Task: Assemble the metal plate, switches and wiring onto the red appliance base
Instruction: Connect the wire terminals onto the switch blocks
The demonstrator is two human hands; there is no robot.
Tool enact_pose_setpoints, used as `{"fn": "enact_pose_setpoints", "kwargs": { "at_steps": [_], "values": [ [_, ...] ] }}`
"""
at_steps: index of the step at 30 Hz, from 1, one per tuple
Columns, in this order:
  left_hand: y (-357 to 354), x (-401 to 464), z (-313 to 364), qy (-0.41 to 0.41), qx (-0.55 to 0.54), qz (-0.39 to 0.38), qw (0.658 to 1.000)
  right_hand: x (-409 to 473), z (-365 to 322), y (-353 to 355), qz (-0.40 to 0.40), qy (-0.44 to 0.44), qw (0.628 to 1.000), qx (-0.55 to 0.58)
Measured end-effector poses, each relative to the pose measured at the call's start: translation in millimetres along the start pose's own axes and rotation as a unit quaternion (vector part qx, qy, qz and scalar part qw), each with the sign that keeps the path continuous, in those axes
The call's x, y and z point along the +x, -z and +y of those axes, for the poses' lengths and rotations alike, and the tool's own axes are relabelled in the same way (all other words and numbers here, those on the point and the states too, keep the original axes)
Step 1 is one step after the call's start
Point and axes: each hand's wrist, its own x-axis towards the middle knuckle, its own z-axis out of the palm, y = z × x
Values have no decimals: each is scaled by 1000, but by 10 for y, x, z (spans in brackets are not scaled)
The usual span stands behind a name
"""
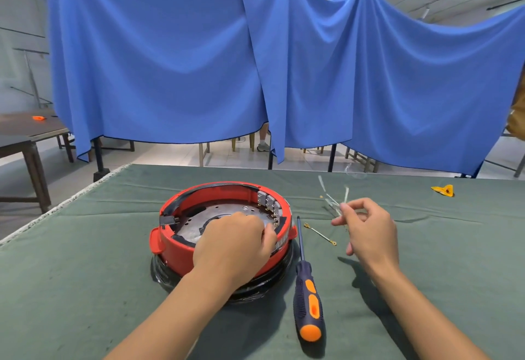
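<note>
I see my right hand (369,226) pinching a small bunch of pale wires (335,203), raised over the bench right of the red appliance base (176,243). The switches (268,203) sit on the base's far right inner wall, so the wires must travel left. My left hand (235,243) is curled on the metal plate (193,224); whether it grips anything, I cannot tell.

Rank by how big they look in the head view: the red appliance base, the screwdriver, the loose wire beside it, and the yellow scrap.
1. red appliance base
2. screwdriver
3. loose wire
4. yellow scrap
The last two look close in size, and the scrap lies farther away, so that order is unsure.
</note>
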Motion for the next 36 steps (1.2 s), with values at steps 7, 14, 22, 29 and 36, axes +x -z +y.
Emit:
{"fn": "enact_pose_setpoints", "kwargs": {
  "at_steps": [7,14,22,29,36],
  "values": [
    [74,-93,-32,-7,-15,3,1000,71,-337,175,14,-55,977,205],
    [80,-106,-51,-6,-21,5,1000,8,-468,62,-51,-55,954,291],
    [79,-97,-60,-1,-34,10,999,-87,-520,-50,-84,-31,957,275],
    [106,-1,-137,73,-245,-36,966,-327,-443,-236,-166,211,963,17],
    [270,70,-147,116,-482,-108,862,-428,-437,-293,-175,302,933,-86]
  ]
}}
